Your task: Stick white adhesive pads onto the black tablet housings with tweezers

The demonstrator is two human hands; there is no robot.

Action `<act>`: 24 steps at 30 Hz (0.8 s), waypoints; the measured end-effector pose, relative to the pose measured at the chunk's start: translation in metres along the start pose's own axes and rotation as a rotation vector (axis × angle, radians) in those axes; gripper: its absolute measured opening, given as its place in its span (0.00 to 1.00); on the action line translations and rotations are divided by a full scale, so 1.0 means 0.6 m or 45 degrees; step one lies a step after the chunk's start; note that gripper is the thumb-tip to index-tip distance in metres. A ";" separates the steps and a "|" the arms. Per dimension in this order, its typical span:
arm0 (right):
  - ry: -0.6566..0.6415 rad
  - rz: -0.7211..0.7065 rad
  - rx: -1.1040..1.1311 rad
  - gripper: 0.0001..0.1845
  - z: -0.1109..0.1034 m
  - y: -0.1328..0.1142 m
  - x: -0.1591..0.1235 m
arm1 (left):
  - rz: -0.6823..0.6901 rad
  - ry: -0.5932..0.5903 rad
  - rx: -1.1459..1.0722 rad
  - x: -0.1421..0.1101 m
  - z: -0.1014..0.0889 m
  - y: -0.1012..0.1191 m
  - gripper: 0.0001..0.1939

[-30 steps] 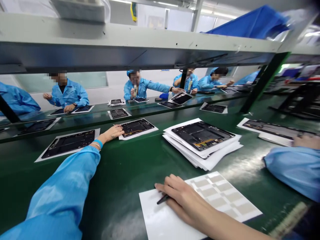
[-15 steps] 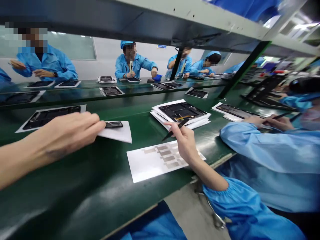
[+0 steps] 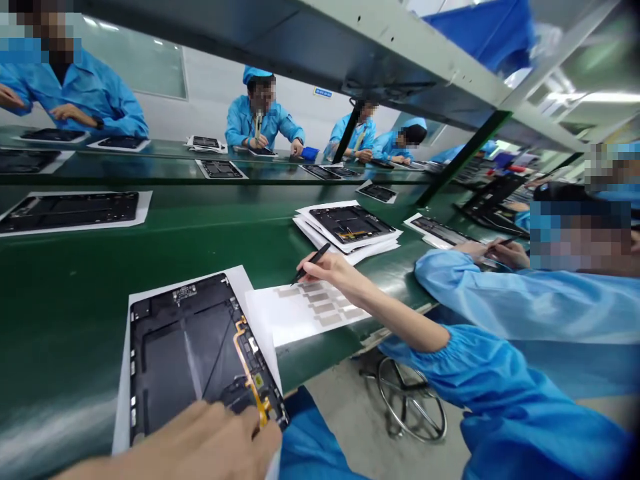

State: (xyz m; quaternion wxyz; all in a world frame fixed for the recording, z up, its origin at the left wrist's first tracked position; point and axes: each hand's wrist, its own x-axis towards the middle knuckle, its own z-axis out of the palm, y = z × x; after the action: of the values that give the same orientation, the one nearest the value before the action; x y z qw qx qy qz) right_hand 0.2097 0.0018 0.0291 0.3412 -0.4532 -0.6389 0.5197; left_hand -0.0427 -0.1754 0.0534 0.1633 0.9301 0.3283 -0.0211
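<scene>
An opened tablet housing (image 3: 170, 360), black with an orange ribbon cable along one side, lies on white paper (image 3: 239, 281) in front of me. My left hand (image 3: 215, 440) is closed over its near edge, its fingers bent and thumb hidden. Black tweezers (image 3: 315, 257) are pinched in my right hand (image 3: 330, 265), pointing down to the left. Their tips are at the top row of a white sheet of grey adhesive pieces (image 3: 285, 327); whether they touch a piece I cannot tell. The tablet's paper overlaps this sheet's left end.
Beyond my right hand sits a stack of tablet housings and paper (image 3: 350, 223). Another housing (image 3: 75, 210) lies on the green bench (image 3: 175, 250) at left. A co-worker's sleeve (image 3: 465, 280) is close on my right. Overhead runs a shelf (image 3: 300, 47); several people work opposite.
My left hand has brought the tablet housing and its paper down from the left, and it now lies flat before me. My right hand has moved left with the tweezers, to the adhesive pieces.
</scene>
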 end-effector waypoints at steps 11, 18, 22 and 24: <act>-0.189 0.115 -0.139 0.27 -0.004 -0.005 0.023 | 0.463 0.333 0.047 0.169 -0.013 -0.225 0.22; -0.207 0.215 -0.134 0.27 -0.005 -0.011 0.030 | 0.481 0.318 0.186 0.172 -0.012 -0.234 0.23; -0.199 0.274 -0.110 0.27 -0.006 -0.012 0.031 | 0.529 0.378 0.212 0.173 -0.008 -0.237 0.21; -0.211 0.262 -0.127 0.27 -0.003 -0.014 0.032 | 0.546 0.392 0.215 0.174 -0.006 -0.239 0.21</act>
State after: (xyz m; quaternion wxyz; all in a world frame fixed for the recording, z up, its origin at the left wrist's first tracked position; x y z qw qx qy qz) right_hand 0.2027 0.0198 0.0373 0.2093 -0.4883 -0.6399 0.5553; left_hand -0.0497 -0.0063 -0.0003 0.0341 0.9809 0.1421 0.1282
